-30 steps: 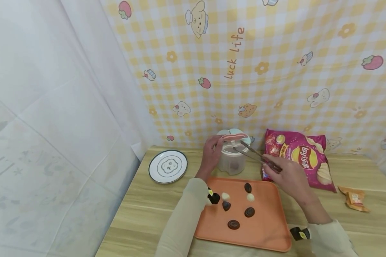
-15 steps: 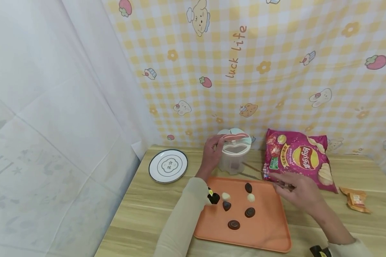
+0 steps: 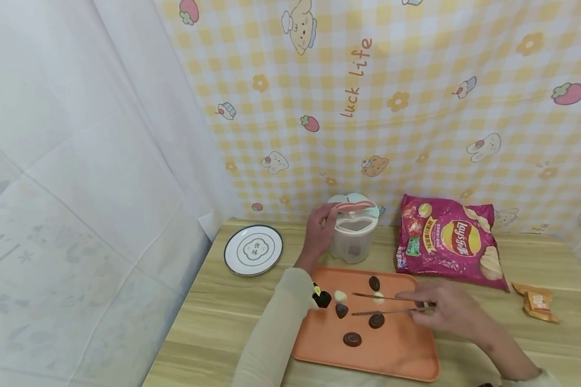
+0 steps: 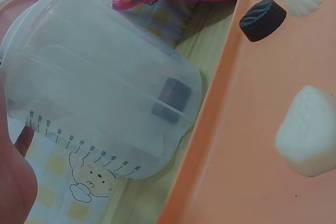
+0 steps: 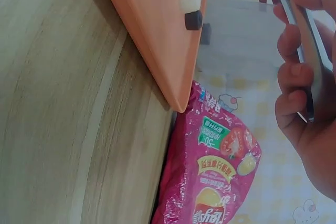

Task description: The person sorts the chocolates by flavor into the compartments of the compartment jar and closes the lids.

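A wooden table point(image 3: 232, 317) carries an orange tray point(image 3: 406, 355), plate point(image 3: 253, 250), clear jar point(image 3: 351, 236), chip bag point(image 3: 447, 239) and snack packet point(image 3: 537, 303).

place: staged home snack corner | backdrop: yellow checked cartoon cloth point(image 3: 416, 107), white sheet point(image 3: 77, 161) | wooden desk point(image 3: 222, 317) | chip bag point(image 3: 447, 239), plate point(image 3: 253, 250), orange tray point(image 3: 406, 349)

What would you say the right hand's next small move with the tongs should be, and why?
Probably ease the tongs forward and close them on the dark chocolate near their tips. The right hand holds them low over the orange tray with the arms apart and nothing between them, while the left hand grips the clear container, lid up, with one dark piece already inside.
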### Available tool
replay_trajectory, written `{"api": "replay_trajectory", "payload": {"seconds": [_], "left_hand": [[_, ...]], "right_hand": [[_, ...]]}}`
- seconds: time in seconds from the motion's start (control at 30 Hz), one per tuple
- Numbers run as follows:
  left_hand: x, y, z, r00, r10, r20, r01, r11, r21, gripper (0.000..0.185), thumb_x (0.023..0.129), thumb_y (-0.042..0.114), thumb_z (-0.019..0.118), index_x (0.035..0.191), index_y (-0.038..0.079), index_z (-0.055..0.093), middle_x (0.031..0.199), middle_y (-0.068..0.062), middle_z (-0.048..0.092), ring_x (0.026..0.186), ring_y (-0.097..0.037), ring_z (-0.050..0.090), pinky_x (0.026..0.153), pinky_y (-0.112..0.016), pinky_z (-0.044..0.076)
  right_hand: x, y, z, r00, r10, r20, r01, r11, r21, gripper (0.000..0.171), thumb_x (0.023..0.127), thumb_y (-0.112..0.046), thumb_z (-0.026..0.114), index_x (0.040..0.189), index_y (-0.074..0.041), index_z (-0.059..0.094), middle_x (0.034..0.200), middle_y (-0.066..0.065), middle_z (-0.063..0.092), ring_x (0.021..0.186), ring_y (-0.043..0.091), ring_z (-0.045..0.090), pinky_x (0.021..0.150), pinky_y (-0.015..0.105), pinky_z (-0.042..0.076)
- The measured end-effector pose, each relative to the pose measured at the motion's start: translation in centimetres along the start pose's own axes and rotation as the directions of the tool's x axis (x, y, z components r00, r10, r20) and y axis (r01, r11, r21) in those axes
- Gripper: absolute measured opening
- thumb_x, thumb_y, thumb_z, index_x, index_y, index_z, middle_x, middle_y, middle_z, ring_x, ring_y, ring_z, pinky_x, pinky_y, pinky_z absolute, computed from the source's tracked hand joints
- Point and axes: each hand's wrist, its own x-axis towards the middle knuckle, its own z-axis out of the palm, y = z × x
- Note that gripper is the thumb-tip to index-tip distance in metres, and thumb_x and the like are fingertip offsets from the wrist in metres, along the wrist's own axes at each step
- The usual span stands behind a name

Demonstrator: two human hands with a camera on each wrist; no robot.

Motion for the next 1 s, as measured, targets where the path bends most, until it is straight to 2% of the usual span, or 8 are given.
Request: {"api": "replay_trajectory", "payload": {"seconds": [0.27,0.47,0.6,0.77,1.0], "left_hand": [[0.1,0.1,0.0,1.0,-0.007,-0.005,0.006,1.0,-0.021,0.022,0.105,0.011,0.059,0.107,0.005,0.08,0.11,-0.006,0.075,0.088,-0.02,0.058,0.082,-0.033,0.043],[0.3,0.9,0.0,0.999,0.025,-0.021,-0.025,0.999,-0.022,0.02,0.103,-0.001,0.058,0.106,-0.002,0.078,0.104,-0.015,0.074,0.08,-0.029,0.055,0.079,-0.031,0.04],[0.3,1.3,-0.1,0.999,0.035,-0.017,-0.035,0.999,-0.031,0.019,0.102,-0.004,0.058,0.106,-0.005,0.077,0.103,-0.019,0.074,0.079,-0.031,0.055,0.078,-0.03,0.041],[0.3,0.9,-0.1,0.999,0.028,-0.027,-0.028,0.999,-0.021,0.02,0.103,0.001,0.059,0.108,0.0,0.078,0.106,-0.013,0.075,0.081,-0.027,0.056,0.077,-0.028,0.041],[0.0,0.1,-0.1,1.0,-0.005,-0.01,0.005,1.0,-0.015,0.024,0.106,0.015,0.058,0.11,0.006,0.08,0.11,-0.006,0.075,0.087,-0.024,0.058,0.085,-0.035,0.042]], "right_hand": [[0.0,-0.1,0.6,0.994,-0.064,0.091,0.057,0.996,0.072,0.038,0.071,-0.002,0.084,0.105,-0.02,0.083,0.073,-0.026,0.05,0.06,-0.008,0.04,0.05,0.01,0.034],[-0.3,-0.3,1.2,0.982,-0.067,0.178,0.051,0.994,0.094,0.035,0.074,-0.003,0.083,0.104,-0.02,0.083,0.073,-0.027,0.047,0.061,-0.009,0.038,0.05,0.012,0.036],[-0.5,-0.4,1.5,0.978,-0.063,0.201,0.044,0.994,0.095,0.035,0.074,-0.003,0.082,0.104,-0.022,0.084,0.072,-0.027,0.047,0.06,-0.009,0.037,0.049,0.012,0.035],[-0.6,-0.4,1.9,0.974,-0.083,0.209,0.063,0.993,0.1,0.037,0.071,-0.002,0.082,0.103,-0.02,0.084,0.072,-0.026,0.046,0.06,-0.009,0.036,0.049,0.01,0.031],[-0.6,-0.3,2.5,0.964,-0.101,0.244,0.062,0.985,0.163,0.035,0.075,0.0,0.082,0.103,-0.021,0.084,0.073,-0.025,0.045,0.061,-0.01,0.035,0.05,0.008,0.029]]}}
